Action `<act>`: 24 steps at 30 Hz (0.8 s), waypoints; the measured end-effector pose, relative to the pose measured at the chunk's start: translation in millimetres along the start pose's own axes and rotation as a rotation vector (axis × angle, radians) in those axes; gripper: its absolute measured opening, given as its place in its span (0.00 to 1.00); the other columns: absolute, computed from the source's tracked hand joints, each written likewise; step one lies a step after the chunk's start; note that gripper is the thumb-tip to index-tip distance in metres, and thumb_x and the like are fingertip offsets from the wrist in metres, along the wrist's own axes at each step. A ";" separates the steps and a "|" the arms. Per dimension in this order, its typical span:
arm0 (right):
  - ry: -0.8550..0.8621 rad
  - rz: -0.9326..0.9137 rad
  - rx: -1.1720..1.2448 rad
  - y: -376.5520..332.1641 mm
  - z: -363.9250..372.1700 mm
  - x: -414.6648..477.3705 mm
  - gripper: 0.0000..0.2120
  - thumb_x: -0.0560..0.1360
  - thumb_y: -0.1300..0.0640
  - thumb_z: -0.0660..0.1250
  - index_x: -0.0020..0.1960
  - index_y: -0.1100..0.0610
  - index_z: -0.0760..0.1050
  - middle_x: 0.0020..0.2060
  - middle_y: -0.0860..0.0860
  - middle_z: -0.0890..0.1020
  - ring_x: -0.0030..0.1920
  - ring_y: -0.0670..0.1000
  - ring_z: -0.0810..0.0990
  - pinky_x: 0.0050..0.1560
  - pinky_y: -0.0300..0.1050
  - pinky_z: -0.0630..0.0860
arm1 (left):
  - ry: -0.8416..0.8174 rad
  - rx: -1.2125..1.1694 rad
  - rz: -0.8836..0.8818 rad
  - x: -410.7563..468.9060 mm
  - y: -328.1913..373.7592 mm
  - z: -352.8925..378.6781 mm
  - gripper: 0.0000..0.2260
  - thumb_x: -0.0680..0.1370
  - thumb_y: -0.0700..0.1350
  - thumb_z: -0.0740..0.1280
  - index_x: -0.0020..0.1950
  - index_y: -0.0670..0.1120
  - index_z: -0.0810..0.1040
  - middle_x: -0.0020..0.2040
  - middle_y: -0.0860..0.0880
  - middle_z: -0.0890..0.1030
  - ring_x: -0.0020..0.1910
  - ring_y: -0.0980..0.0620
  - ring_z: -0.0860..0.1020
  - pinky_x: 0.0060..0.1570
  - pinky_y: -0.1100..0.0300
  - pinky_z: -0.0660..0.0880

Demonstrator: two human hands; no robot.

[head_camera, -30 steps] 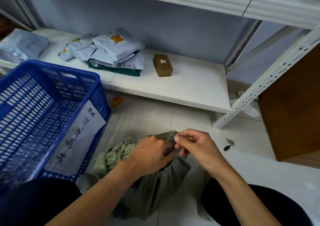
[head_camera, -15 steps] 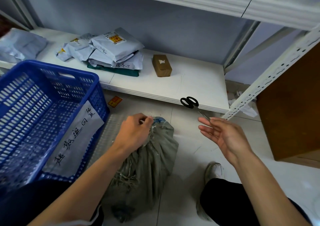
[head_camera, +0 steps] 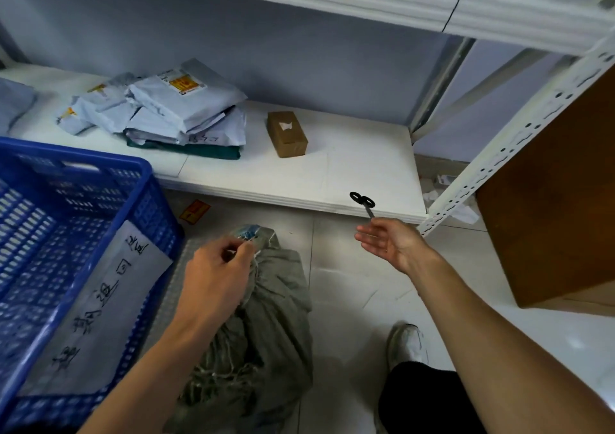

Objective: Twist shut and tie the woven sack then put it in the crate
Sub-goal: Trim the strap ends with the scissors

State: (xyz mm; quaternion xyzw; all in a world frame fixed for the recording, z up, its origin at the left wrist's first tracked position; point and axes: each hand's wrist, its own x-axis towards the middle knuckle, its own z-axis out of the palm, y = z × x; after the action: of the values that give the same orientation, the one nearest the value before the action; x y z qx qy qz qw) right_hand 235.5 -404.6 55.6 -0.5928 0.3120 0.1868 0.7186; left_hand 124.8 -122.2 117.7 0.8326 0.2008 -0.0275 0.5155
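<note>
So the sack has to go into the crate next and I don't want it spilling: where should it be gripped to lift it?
Grip the woven sack at its gathered neck, just under the tied top where the left hand already pinches it, coming from above. The neck is the narrowest, bunched part and points up. The open right hand could likely support the slack body while swinging it left to the blue crate.

Bare forearms, no sleeves; black trousers (head_camera: pixel 429 397); pale grey-white shoe (head_camera: pixel 406 342)

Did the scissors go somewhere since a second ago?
Yes. The scissors were hidden between both hands over the sack; now they are up at the front edge of the white shelf, just beyond the open right hand.
</note>
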 end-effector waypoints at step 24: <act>0.218 0.101 0.100 17.1 32.5 127.0 0.07 0.81 0.62 0.63 0.45 0.57 0.76 0.36 0.50 0.81 0.21 0.44 0.80 0.25 0.37 0.77 | -0.130 0.067 -0.041 31.0 -5.7 23.9 0.10 0.81 0.50 0.66 0.41 0.52 0.83 0.39 0.48 0.84 0.42 0.57 0.78 0.34 0.60 0.71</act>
State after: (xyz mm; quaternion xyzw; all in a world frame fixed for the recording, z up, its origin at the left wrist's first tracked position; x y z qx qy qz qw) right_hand 325.3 -382.1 -38.7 -0.5565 0.4265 0.1415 0.6988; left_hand 155.0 -131.3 93.9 0.8415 0.1831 -0.0987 0.4985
